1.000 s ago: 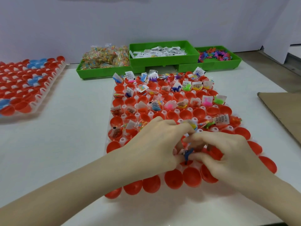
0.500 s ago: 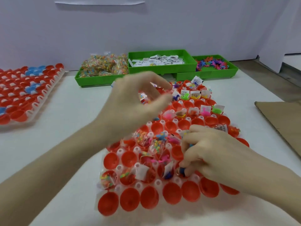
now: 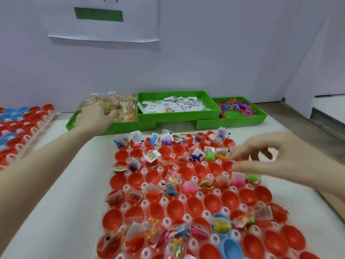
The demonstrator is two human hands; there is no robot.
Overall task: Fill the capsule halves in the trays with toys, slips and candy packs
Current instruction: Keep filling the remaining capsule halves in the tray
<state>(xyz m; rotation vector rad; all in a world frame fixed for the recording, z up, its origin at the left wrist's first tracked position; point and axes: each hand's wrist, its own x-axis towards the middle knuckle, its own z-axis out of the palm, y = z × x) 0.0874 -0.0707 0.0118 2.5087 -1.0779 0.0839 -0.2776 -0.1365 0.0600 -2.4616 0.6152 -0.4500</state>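
We reach with our left hand (image 3: 95, 116) into the heap of clear crinkly candy packs (image 3: 112, 105) piled in the green plastic bin (image 3: 119, 127) left of the middle green plastic bin of white paper slips (image 3: 173, 105), fingers curled down onto the packs; whether a pack is already pinched we cannot tell. Our right hand (image 3: 270, 161) hovers over the far right part of the clear tray of red plastic capsule halves (image 3: 186, 200), fingers loosely spread and holding nothing. To do this step well, we judge it best to gather only a few packs, lift them clear of the heap, and drop one into each red half that lacks candy. Many halves near the tray's middle sit bare, while others already hold small coloured plastic toys (image 3: 196, 157). Right of the slip bin lies a green bin of bright loose toys (image 3: 237, 107). Left of the tray, a second tray of red and blue halves (image 3: 20, 128) rests on the white surface (image 3: 65, 184). Slips standing upright could snag a sleeve-low pass.
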